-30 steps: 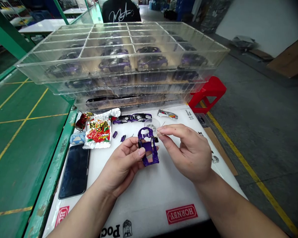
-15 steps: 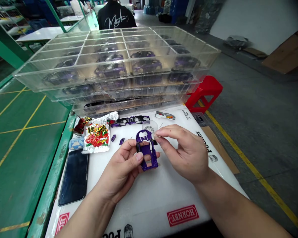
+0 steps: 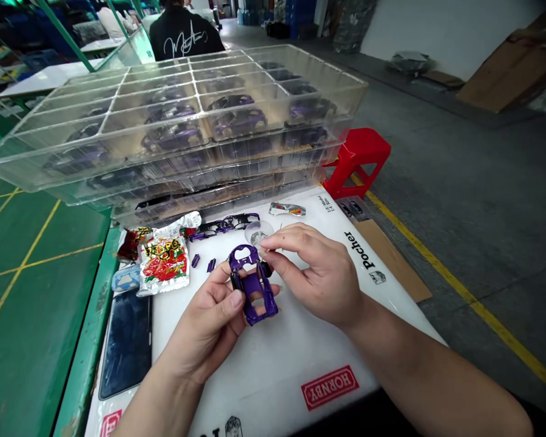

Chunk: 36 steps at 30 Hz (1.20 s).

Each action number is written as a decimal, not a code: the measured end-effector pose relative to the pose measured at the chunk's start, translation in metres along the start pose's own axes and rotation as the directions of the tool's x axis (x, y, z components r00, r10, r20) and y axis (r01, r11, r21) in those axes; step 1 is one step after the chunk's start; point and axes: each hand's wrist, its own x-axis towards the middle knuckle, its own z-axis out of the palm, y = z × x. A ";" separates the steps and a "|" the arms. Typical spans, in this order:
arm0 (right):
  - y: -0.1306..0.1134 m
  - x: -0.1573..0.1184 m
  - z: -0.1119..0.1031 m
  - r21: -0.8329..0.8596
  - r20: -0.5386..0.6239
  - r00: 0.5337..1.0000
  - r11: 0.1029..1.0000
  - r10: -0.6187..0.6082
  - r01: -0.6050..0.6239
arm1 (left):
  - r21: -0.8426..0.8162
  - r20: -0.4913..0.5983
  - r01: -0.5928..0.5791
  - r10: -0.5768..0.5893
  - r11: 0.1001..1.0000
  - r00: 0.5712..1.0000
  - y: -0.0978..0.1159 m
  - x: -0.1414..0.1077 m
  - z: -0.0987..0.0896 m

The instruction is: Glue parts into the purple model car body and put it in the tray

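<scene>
My left hand [image 3: 203, 321] is shut on a purple model car body [image 3: 253, 285], which has open window gaps and dark parts at its sides. My right hand [image 3: 316, 273] hovers just above the car's upper end, with thumb and forefinger pinched close together. Whatever lies between those fingertips is too small to make out. Right beside these fingertips sits a clear round dome piece [image 3: 258, 233]. Farther up the mat lie a purple and black parts frame [image 3: 225, 226], two small purple pieces [image 3: 203, 263] and a silver decorated strip [image 3: 287, 209].
The white printed mat [image 3: 273, 376] also holds a snack packet [image 3: 162, 265], a small blue pouch [image 3: 126, 278] and a dark phone [image 3: 125, 352]. Stacked clear trays of purple model cars [image 3: 173, 121] stand behind it. A red stool [image 3: 357, 161] and a co-worker's black top [image 3: 185, 39] lie beyond.
The whole view has swung, so the mat and trays sit farther left. The car body stays in my left hand, and my right fingertips stay close above it.
</scene>
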 end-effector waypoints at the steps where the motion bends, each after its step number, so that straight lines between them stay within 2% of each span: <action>1: 0.000 0.000 0.000 0.005 0.002 1.000 1.000 -0.003 0.003 | 0.000 0.003 0.004 -0.004 1.000 1.000 0.000 0.000 0.000; 17: -0.001 0.003 -0.001 0.017 0.006 0.999 0.999 -0.034 0.034 | -0.006 0.061 0.000 0.000 1.000 0.998 0.000 -0.001 -0.002; 36: 0.000 0.000 -0.001 0.026 0.024 1.000 1.000 0.001 -0.002 | -0.008 0.035 -0.005 0.005 1.000 0.999 0.002 0.000 -0.003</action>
